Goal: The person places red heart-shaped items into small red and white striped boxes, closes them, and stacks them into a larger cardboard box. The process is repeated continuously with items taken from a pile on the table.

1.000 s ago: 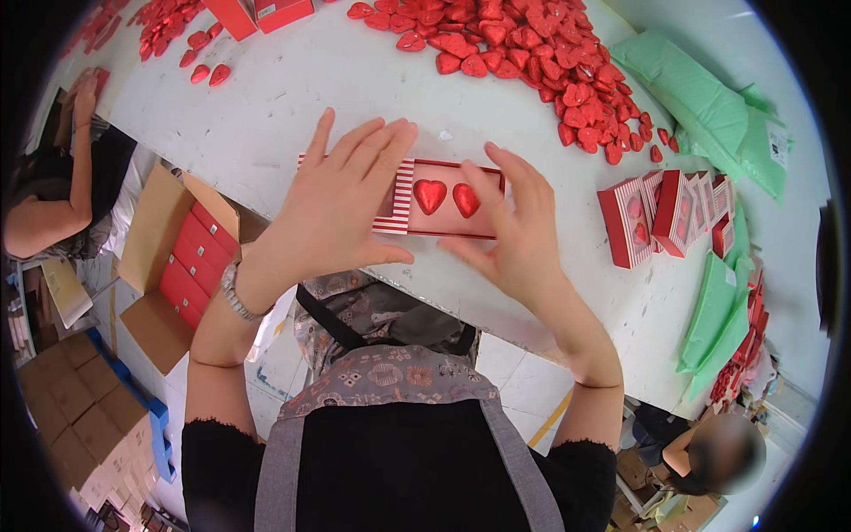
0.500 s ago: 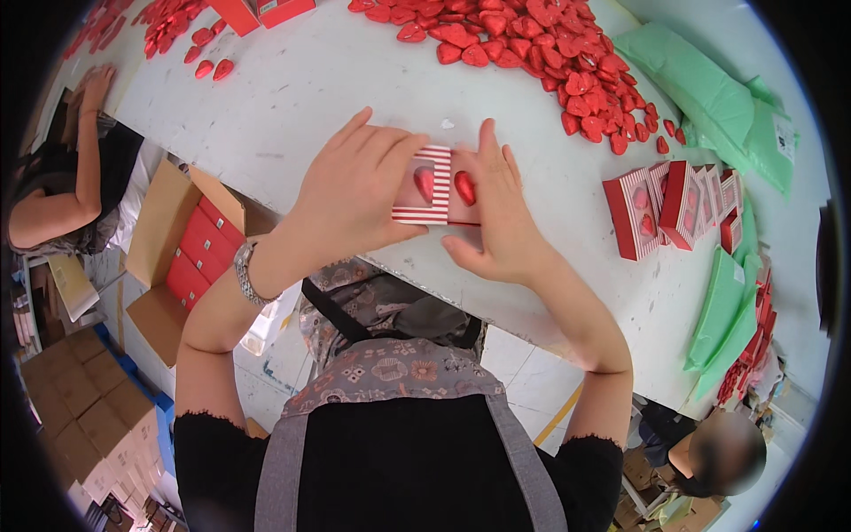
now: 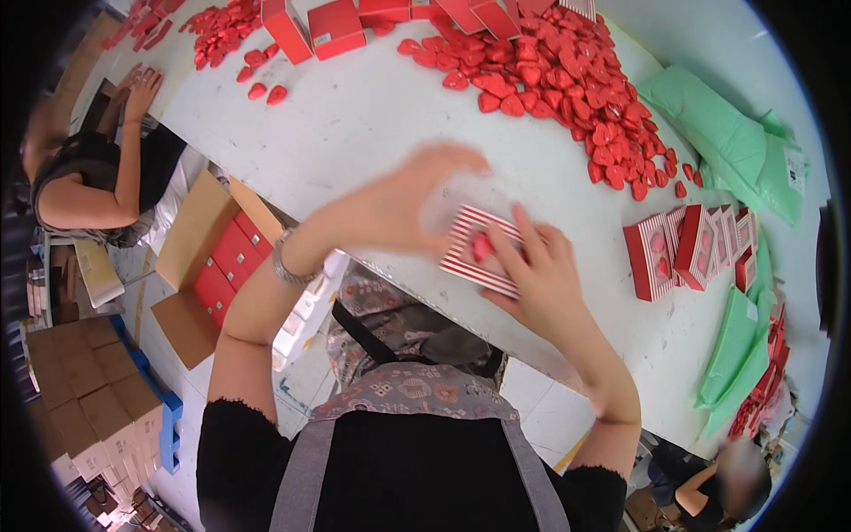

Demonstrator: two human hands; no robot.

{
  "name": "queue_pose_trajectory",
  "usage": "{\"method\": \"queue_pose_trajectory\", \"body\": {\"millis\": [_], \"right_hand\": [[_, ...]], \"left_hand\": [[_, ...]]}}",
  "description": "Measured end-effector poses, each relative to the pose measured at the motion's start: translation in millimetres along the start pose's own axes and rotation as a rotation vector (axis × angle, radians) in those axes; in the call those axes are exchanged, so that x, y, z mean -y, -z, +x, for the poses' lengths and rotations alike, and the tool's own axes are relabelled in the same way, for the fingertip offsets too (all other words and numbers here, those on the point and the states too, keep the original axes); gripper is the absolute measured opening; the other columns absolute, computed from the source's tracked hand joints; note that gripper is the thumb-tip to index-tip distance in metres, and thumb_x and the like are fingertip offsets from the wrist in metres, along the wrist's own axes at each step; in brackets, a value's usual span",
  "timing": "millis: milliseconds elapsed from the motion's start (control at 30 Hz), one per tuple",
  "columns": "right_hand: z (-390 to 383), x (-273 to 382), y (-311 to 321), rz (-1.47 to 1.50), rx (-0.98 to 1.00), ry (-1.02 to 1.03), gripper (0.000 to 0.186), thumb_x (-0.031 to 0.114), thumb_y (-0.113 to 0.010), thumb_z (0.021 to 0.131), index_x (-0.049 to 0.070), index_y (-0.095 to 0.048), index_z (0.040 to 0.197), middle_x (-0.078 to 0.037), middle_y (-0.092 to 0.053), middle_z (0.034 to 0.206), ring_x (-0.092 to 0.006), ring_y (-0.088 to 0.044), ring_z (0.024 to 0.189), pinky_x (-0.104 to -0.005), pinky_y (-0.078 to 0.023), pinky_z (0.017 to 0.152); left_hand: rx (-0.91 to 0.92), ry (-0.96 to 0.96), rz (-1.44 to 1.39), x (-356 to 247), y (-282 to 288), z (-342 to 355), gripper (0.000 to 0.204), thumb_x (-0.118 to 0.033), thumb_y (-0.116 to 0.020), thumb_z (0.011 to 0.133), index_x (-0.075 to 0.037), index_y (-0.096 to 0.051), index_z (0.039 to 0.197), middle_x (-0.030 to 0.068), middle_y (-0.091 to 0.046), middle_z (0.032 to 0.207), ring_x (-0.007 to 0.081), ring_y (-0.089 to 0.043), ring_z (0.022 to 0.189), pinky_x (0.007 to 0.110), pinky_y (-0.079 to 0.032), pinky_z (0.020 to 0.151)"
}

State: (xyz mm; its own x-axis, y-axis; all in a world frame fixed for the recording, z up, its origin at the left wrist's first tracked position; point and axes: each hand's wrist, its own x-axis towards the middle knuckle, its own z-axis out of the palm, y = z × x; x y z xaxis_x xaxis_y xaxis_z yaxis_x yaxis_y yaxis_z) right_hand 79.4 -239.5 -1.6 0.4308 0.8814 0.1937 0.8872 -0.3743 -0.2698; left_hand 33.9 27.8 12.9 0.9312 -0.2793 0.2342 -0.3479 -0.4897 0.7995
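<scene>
A red-and-white striped window box (image 3: 465,248) with a red foil heart showing through it is held near the front edge of the white table (image 3: 337,124). My right hand (image 3: 541,279) grips it from the right, fingers over the window and thumb underneath at the near edge. My left hand (image 3: 408,199) hovers just left of the box, blurred, with its fingers curved apart and nothing visible in them.
Foil hearts (image 3: 567,97) and red boxes (image 3: 332,31) lie at the back. Striped boxes (image 3: 651,248) and green padded packs (image 3: 691,115) are on the right. A carton (image 3: 177,270) of red boxes stands at left; co-workers work at left (image 3: 89,204) and lower right (image 3: 696,479).
The striped sleeve now covers the box more fully, and the box has moved right and toward me in my right hand. My left hand has come off it. The view has shifted.
</scene>
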Motion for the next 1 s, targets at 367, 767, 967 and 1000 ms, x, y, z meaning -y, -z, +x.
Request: {"method": "queue_pose_trajectory", "body": {"millis": [367, 767, 967, 1000], "right_hand": [[-106, -127, 55, -0.976, -0.465, -0.722, 0.053, 0.022, -0.075, 0.081, 0.011, -0.060, 0.130, -0.016, -0.053, 0.137, -0.0365, -0.048, 0.123, -0.0472, -0.042, 0.096], [66, 21, -1, 0.078, -0.007, 0.172, 0.083, 0.028, -0.085, 0.060, 0.003, -0.051, 0.132, -0.021, -0.042, 0.140, -0.0377, -0.046, 0.125, -0.0514, -0.038, 0.099], [50, 15, -20, 0.215, -0.095, -0.080, 0.084, 0.018, -0.085, 0.057, 0.001, -0.051, 0.132, -0.018, -0.048, 0.125, -0.0339, -0.049, 0.114, -0.0453, -0.043, 0.093], [50, 12, -23, 0.224, -0.138, -0.093, 0.084, 0.018, -0.086, 0.056, 0.003, -0.052, 0.131, -0.017, -0.049, 0.123, -0.0335, -0.050, 0.113, -0.0453, -0.042, 0.093]], "left_hand": [[-0.583, 0.853, 1.044, 150, 114, 64, 0.061, -0.053, -0.061, 0.085, -0.019, -0.050, 0.134, 0.0185, -0.046, 0.139, 0.0413, -0.044, 0.124, 0.048, -0.051, 0.090], [-0.635, 0.760, -0.679, 9, -8, -61, 0.046, -0.041, -0.039, 0.102, -0.001, -0.056, 0.117, 0.0059, -0.061, 0.110, 0.0128, -0.056, 0.096, 0.028, -0.045, 0.088], [-0.601, 0.650, -0.176, -10, -37, -61, 0.036, -0.028, -0.058, 0.097, 0.003, -0.057, 0.115, 0.0123, -0.058, 0.117, 0.0172, -0.057, 0.103, 0.031, -0.045, 0.092], [-0.597, 0.595, -0.063, 3, -40, -65, 0.034, -0.026, -0.060, 0.096, 0.003, -0.057, 0.114, 0.0134, -0.057, 0.119, 0.0176, -0.057, 0.104, 0.031, -0.045, 0.092]]}}
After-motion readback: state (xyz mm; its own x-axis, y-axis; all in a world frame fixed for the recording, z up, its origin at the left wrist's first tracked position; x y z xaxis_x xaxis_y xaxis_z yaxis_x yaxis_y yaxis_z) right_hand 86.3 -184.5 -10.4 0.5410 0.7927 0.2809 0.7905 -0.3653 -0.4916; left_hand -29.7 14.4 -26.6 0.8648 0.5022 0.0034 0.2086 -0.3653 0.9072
